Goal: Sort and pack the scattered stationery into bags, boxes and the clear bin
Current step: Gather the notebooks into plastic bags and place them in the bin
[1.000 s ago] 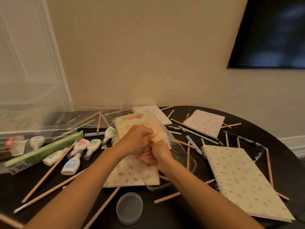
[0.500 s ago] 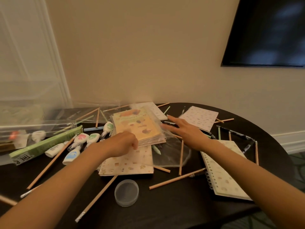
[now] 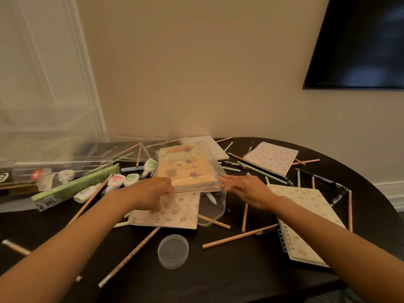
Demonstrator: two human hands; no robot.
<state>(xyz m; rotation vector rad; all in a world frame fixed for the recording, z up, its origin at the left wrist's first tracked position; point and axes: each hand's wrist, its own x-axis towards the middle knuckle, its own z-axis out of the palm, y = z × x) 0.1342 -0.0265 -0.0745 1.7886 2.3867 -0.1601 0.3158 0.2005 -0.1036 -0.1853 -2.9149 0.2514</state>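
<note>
1. Hands sit on either side of a stack of orange-and-green covered notebooks in a clear plastic bag (image 3: 185, 169). The stack lies mid-worktop on top of a flat cream notebook printed with small pictures (image 3: 175, 215).
2. Left hand (image 3: 158, 191) is at the stack's near left corner with its fingers bent down against the edge. Motion blur hides whether they grip the bag or only touch it.
3. Right hand (image 3: 246, 190) is at the near right corner, fingers stretched almost straight with their tips on the plastic, holding nothing.
4. Slack plastic from the bag's loose end spreads towards the camera between the two hands, and a pale green pen (image 3: 211, 197) shows through it.
5. Wooden pencils lie scattered at all angles over the round black worktop (image 3: 218, 281). One long wooden pencil (image 3: 239, 236) is just beside the right forearm.
6. Partly under that forearm lies a large cream spiral-bound notebook (image 3: 306, 215). A smaller patterned spiral notebook (image 3: 273, 158) lies farther back.
7. Left of the stack are several white correction-tape dispensers (image 3: 119, 180) and a long green cardboard box (image 3: 74, 186). Behind them stands the clear plastic bin (image 3: 54, 165).
8. Near the worktop's front edge, between the forearms, is a round translucent plastic lid (image 3: 173, 251).
</note>
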